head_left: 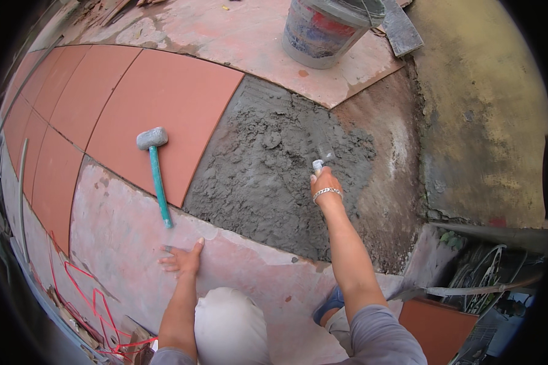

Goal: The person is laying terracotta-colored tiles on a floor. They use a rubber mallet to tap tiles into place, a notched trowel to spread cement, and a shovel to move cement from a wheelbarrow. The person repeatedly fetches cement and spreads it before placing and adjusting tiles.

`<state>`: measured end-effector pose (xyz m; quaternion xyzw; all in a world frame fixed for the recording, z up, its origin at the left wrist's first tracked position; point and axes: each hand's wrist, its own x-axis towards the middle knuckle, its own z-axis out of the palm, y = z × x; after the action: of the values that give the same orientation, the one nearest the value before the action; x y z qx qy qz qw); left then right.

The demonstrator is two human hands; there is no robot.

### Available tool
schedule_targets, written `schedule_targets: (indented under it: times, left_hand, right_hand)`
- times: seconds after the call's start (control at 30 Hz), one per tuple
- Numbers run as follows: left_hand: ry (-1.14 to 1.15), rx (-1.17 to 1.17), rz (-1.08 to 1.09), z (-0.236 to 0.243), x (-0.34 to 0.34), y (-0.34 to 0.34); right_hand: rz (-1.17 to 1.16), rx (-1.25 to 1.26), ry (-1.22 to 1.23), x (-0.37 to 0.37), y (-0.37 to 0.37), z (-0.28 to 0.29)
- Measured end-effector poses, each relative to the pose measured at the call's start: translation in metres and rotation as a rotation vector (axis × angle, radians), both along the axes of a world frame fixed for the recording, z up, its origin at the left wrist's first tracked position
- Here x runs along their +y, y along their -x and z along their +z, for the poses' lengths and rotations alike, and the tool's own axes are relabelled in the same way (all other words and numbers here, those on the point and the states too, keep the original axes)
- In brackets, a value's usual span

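One rough, lumpy bed of grey mortar (256, 164) lies beside smooth, flat terracotta tiles (164, 103). The right hand (326, 184) is closed around one pale tool handle (318, 165) above it; the left hand (184, 260) rests open, fingers spread, holding nothing, on the pinkish slab (122, 225). One mallet (157, 176), grey-headed with a slim teal shaft, lies partly on a tile; one round, smeared bucket (316, 35) stands beyond.

Mallet (156, 171) on tile (189, 115), left of mortar (268, 158).
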<state>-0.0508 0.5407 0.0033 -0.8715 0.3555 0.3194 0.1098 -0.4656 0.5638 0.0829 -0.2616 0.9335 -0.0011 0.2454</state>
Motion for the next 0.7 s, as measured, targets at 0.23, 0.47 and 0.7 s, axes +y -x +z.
schedule_targets:
  times: [0.23,0.47,0.7]
  left_hand:
    - [0.017,-0.005,0.006,0.002,0.0,0.0]
    - [-0.004,-0.012,0.02,0.003,-0.001,0.002]
    - [0.012,-0.013,0.035,0.011,-0.002,0.007]
  right_hand:
    - [0.33,-0.021,-0.075,0.014,-0.044,-0.019]
    - [0.298,-0.054,-0.035,0.049,-0.05,0.008]
    - [0.665,-0.065,-0.157,0.028,-0.031,0.012]
